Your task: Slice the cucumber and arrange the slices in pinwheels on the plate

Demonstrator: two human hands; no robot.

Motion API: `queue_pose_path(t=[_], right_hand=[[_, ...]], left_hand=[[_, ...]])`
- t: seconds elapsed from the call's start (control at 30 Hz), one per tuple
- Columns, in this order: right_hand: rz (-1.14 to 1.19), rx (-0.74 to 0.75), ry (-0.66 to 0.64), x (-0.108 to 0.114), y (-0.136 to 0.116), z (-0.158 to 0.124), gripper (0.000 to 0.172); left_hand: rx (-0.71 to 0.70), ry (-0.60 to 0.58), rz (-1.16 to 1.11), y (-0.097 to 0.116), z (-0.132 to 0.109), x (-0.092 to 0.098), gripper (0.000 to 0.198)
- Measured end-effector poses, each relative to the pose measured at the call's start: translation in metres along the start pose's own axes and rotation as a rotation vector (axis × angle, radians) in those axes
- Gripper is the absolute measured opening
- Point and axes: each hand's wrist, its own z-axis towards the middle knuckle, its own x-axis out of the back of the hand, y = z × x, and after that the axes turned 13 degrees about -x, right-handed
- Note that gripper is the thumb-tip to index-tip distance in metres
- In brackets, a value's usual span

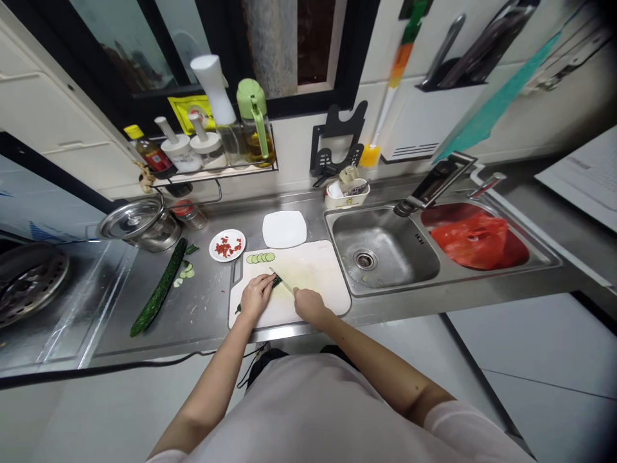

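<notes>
**Mia:** Where is the cucumber piece (276, 281)?

**Ben:** It lies on the white cutting board (313, 260), near the front edge. Only the dark green end sticks out. The left hand (258, 294) covers the rest.

**Mia:** Is that hand open?

**Ben:** No. Its fingers are curled down over the cucumber piece and press it onto the board.

**Mia:** And the other hand?

**Ben:** The right hand (309, 304) is closed around the handle of a knife (282, 280). It is over the front of the board too. The blade points away from the person and its edge sits right by the green end.

**Mia:** Is anything else on the board?

**Ben:** Yes, a little row of round cucumber slices (260, 258) at the back left corner.

**Mia:** What is behind the board?

**Ben:** A square white plate (284, 229), just behind it. Next to that, behind the left corner, is a small round dish with red chopped bits (227, 245).

**Mia:** And left of the board?

**Ben:** A long whole cucumber (159, 287) lies on the steel counter, with a few slices by its far end. Further back on the left is a shiny pot with a lid (137, 222).

**Mia:** And right of the board?

**Ben:** The sink (385, 225) is just beside it. Past that bowl is a second one with a red bag (477, 239) in it.
</notes>
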Motion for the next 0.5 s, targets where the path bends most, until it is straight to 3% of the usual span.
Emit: queue_pose_path(t=[0.27,0.5], right_hand=[[-0.027,-0.015,0.004,-0.012,0.012,-0.008,0.029],[-0.01,-0.009,-0.015,-0.009,0.007,-0.002,0.028]], left_hand=[[-0.004,-0.003,0.001,0.001,0.0,0.0,0.031],[0.02,-0.013,0.012,0.002,0.001,0.001,0.031]])
